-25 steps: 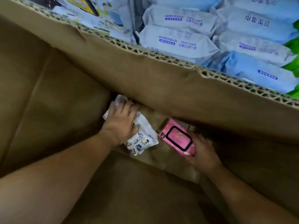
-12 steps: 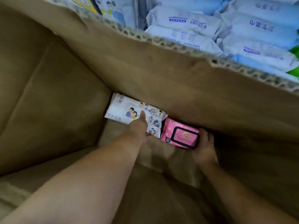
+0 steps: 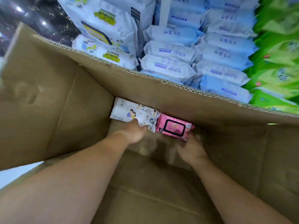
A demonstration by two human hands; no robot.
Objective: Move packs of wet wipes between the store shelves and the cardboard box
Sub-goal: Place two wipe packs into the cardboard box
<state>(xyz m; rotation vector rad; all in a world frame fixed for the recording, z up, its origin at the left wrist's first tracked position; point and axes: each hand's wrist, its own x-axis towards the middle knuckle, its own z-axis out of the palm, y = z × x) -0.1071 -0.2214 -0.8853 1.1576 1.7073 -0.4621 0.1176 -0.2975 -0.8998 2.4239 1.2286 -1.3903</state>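
Two packs lie side by side on the floor of the cardboard box (image 3: 48, 110), pushed against its far wall. The left one is a white wet-wipe pack (image 3: 126, 109) with cartoon pictures. The right one is a pink pack (image 3: 174, 126) with a black-framed lid. My left hand (image 3: 135, 132) reaches down, its fingertips resting on the white pack's near right corner. Blurred by motion, my right hand (image 3: 191, 147) sits just below the pink pack, fingers stretched toward its near edge. Neither hand is wrapped round a pack.
Beyond the box's far rim (image 3: 178, 84) the shelves hold stacked pale blue wipe packs (image 3: 169, 65), white packs with yellow print (image 3: 105, 29) on the left and green packs (image 3: 275, 62) on the right. Dark speckled floor (image 3: 40, 18) shows at top left.
Both packs went from held to lying flat against the far wall. My left hand's fingers stay on the white pack. My right hand has slid off the pink pack toward me. The view tilted up.
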